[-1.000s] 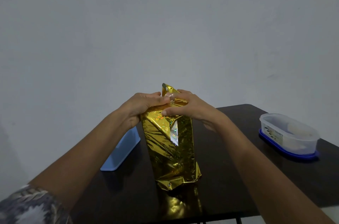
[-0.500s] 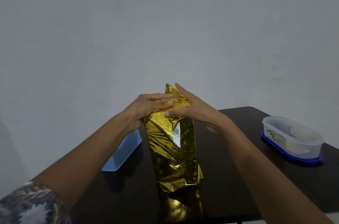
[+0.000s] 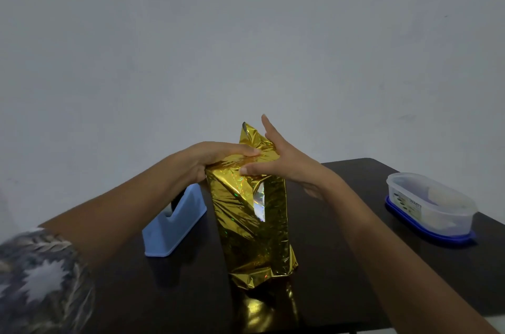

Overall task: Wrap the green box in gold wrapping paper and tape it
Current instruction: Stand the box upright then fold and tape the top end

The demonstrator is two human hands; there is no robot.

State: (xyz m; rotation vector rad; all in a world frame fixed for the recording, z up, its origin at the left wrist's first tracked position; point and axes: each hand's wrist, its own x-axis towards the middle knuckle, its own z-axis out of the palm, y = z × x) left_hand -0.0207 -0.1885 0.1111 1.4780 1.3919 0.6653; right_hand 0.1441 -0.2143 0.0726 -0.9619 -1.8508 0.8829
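My right hand [image 3: 289, 161] now splays open.
My left hand [image 3: 207, 154] presses flat on the gold-wrapped box [image 3: 251, 224], right thumb touching. Tape dispenser [image 3: 175, 221] left, plastic tub [image 3: 431, 202] right.

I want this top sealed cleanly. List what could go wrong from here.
1. The tall gold foil parcel stands on its narrow end on the dark table; sideways pressure at the top may tip it.
2. The pointed foil flap sticks up unfolded; it could spring open if the left hand or right hand lifts.
3. Reaching for the blue plastic tape dispenser would likely free one hand from the fold.
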